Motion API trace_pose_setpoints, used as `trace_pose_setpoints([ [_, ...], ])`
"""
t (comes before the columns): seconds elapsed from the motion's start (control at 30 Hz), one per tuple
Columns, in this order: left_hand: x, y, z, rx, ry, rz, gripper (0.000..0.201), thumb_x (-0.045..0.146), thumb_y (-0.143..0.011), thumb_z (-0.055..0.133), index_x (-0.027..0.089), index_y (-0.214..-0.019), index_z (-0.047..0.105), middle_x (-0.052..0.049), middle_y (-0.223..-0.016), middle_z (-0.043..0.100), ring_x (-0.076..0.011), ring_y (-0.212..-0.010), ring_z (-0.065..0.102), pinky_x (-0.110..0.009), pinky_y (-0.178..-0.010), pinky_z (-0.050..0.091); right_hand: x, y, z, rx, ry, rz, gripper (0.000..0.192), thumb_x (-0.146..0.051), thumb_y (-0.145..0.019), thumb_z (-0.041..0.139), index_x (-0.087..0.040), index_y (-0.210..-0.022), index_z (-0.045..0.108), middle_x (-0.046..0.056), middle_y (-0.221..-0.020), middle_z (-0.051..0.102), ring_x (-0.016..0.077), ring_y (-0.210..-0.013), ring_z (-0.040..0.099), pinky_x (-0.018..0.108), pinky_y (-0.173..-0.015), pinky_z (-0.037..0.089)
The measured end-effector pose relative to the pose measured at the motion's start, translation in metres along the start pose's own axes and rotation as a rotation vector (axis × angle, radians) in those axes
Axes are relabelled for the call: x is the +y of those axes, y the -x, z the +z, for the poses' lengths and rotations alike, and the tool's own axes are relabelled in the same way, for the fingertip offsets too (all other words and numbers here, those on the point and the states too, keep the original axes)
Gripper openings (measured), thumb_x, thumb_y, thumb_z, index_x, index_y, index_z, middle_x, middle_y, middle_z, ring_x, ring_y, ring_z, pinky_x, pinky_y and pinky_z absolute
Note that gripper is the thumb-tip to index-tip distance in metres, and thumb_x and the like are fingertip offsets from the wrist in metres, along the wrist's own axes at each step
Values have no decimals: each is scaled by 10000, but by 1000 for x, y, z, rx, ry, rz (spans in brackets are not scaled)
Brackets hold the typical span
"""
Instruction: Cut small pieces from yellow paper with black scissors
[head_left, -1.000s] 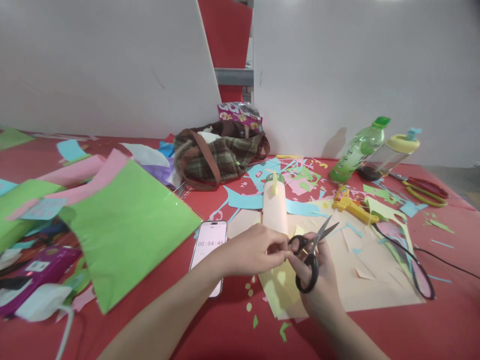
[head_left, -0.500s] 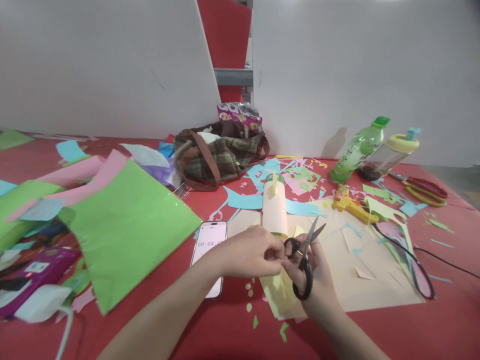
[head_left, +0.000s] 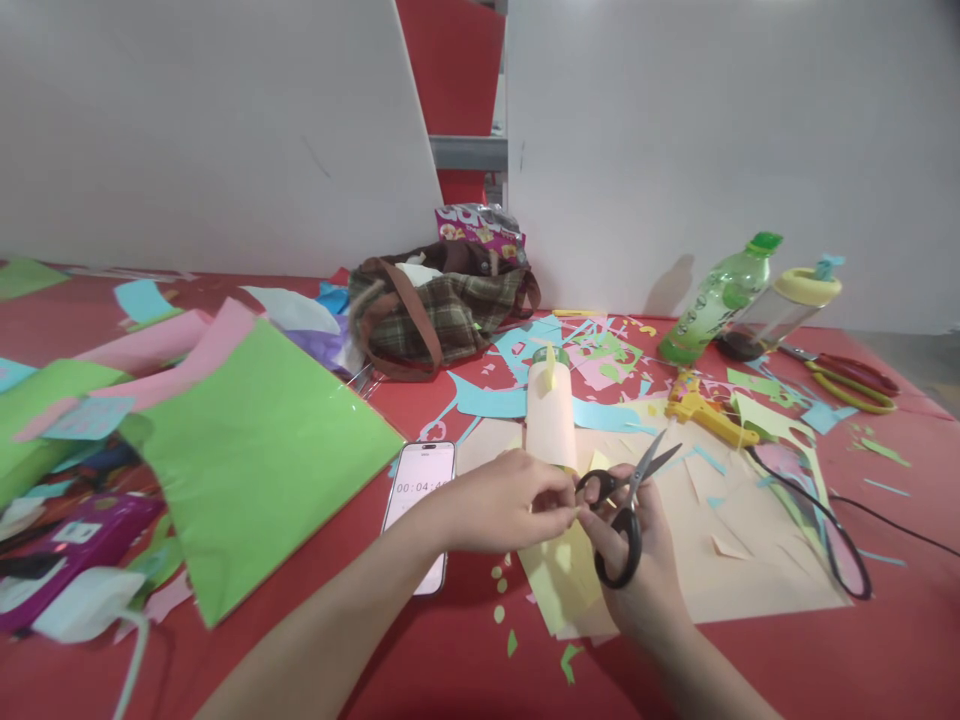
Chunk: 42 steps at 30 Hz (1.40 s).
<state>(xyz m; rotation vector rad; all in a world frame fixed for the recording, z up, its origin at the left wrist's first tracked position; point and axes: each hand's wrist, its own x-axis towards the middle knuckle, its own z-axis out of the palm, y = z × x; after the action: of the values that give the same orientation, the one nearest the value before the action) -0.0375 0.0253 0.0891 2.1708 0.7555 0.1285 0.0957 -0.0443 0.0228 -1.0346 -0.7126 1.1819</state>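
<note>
My right hand (head_left: 641,560) is closed around a pair of black-handled scissors (head_left: 627,535), whose blades stand apart and point up and to the right, away from my left hand. Thumb and fingers of my left hand (head_left: 536,500) are pinched together close to my right fingertips; what they pinch is too small to make out. Just beyond my hands lies a peach paper-wrapped tube (head_left: 550,415) with a green end and a yellow paper piece sticking up. A blue paper strip (head_left: 491,402) passes out on both sides of it. Yellow paper (head_left: 559,590) lies under my hands.
A phone (head_left: 424,490) showing a timer lies left of my hands, beside a large green sheet (head_left: 262,460). Rightward are peach paper (head_left: 750,570), a yellow glue gun (head_left: 709,418) with its cord, a green bottle (head_left: 720,300) and pliers (head_left: 855,375). A plaid bag (head_left: 472,315) sits behind.
My right hand and the scissors have shifted slightly right, and the scissors have turned a little. My left hand stays nearly in place, still pinched.
</note>
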Motion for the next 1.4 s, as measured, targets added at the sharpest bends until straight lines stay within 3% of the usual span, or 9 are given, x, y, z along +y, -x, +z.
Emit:
trace_pose_setpoints([
  [0.43,-3,-3,5,82,82,28,174,190,-740,419,141,-597,506,45,-526,430,-61,-493,361,-172,-483,296,2,1,-1,-27,-8,3,276,-180,-676,636,-266,-866,454,-39,-740,496,109,-661,481,217,-586,377],
  [0.57,-3,-1,0,152,233,-23,190,205,-750,410,151,-616,535,32,-567,513,-74,-539,439,-171,-521,339,-1,3,1,-136,32,30,255,-275,-689,627,-258,-890,473,-28,-720,492,111,-654,460,212,-572,367],
  [0.7,-2,-1,-6,260,402,-22,169,157,-730,427,149,-585,514,37,-570,510,-66,-562,473,-162,-568,372,-1,5,1,-284,45,73,291,-319,-674,635,-247,-899,465,-17,-737,492,112,-630,451,224,-557,358],
  [0.8,-2,-1,-7,277,463,-13,152,120,-719,417,147,-614,524,36,-597,516,-57,-546,479,-154,-549,381,1,5,1,-356,29,106,287,-318,-671,637,-239,-882,458,-18,-721,484,108,-593,452,229,-531,356],
  [1.4,-1,-2,-1,298,269,-44,145,146,-702,440,157,-563,480,40,-577,520,-83,-622,503,-161,-595,375,-1,6,2,-375,-6,115,257,-316,-667,639,-229,-829,459,-32,-684,470,92,-531,454,228,-497,375],
])
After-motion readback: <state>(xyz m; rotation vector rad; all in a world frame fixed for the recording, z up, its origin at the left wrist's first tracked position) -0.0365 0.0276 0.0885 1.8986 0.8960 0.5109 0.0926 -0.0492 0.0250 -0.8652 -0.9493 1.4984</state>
